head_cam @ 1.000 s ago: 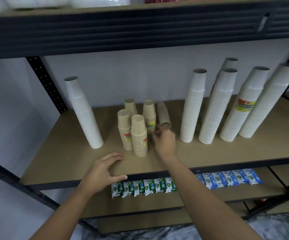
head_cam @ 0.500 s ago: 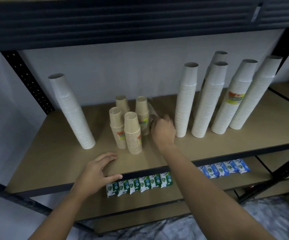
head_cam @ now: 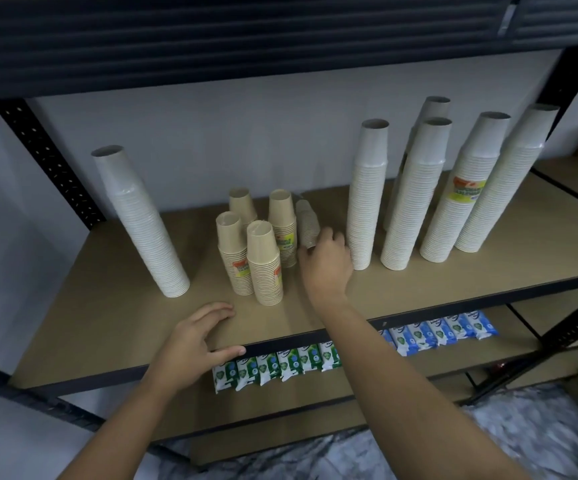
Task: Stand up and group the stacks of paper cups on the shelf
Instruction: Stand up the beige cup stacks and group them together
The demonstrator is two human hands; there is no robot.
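Note:
Four short brown cup stacks [head_cam: 265, 268] stand upright in a cluster at the middle of the wooden shelf [head_cam: 107, 317]. A fifth brown cup stack [head_cam: 306, 220] leans just right of them, its lower end in the fingers of my right hand [head_cam: 325, 261]. A tall white cup stack [head_cam: 142, 226] stands alone at the left. Several tall white cup stacks [head_cam: 367, 195] stand grouped at the right, one with a yellow label [head_cam: 466, 192]. My left hand [head_cam: 197, 341] rests on the shelf's front edge, fingers spread, holding nothing.
A dark metal beam [head_cam: 246, 39] of the shelf above hangs low over the stacks. Black perforated posts [head_cam: 48, 161] stand at both sides. The lower shelf holds a row of green packets [head_cam: 277, 365] and blue packets [head_cam: 443, 330].
My right hand has closed on the lying brown stack's end and tipped it up steeper beside the cluster. The view has dropped slightly. My left hand has stayed on the edge.

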